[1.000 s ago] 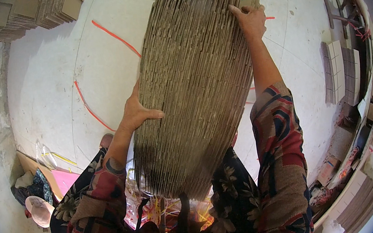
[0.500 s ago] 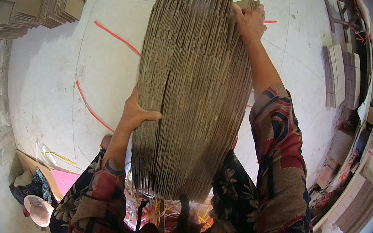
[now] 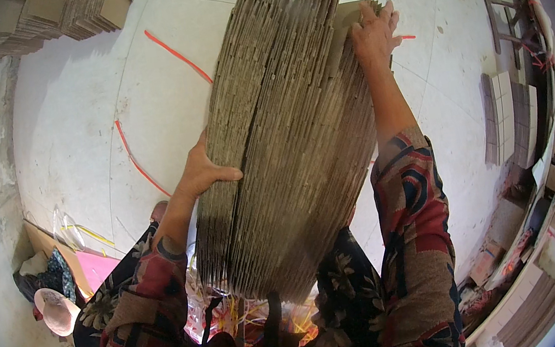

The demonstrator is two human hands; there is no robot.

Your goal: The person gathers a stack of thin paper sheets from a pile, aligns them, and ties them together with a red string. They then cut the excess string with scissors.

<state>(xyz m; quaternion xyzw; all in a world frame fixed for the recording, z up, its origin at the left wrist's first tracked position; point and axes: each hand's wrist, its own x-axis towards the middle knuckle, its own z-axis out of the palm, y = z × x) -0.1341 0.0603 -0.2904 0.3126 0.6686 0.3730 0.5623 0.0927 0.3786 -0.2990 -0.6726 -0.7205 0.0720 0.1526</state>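
Observation:
A thick stack of flat brown cardboard pieces (image 3: 287, 143) stands on edge before me, its lower end between my knees. My left hand (image 3: 204, 170) grips its left side, with the thumb laid over the edges and the other fingers hidden behind. At the far right corner my right hand (image 3: 375, 37) curls over the ends of the rightmost pieces, its fingertips bent over their far edge. Next to that hand, a gap shows the flat face of one piece (image 3: 344, 20), parted from the rest of the stack.
Red straps (image 3: 177, 55) lie on the pale floor. Folded cardboard stacks stand at the far left (image 3: 102, 9) and at the right (image 3: 509, 114). A wooden stool (image 3: 502, 18) is at the far right. A pinkish round object (image 3: 58, 312) sits beside my left leg.
My right hand has shifted its fingers over the far right corner. The gap beside it has widened, and the rightmost pieces lean away from the rest. My left hand stays where it was.

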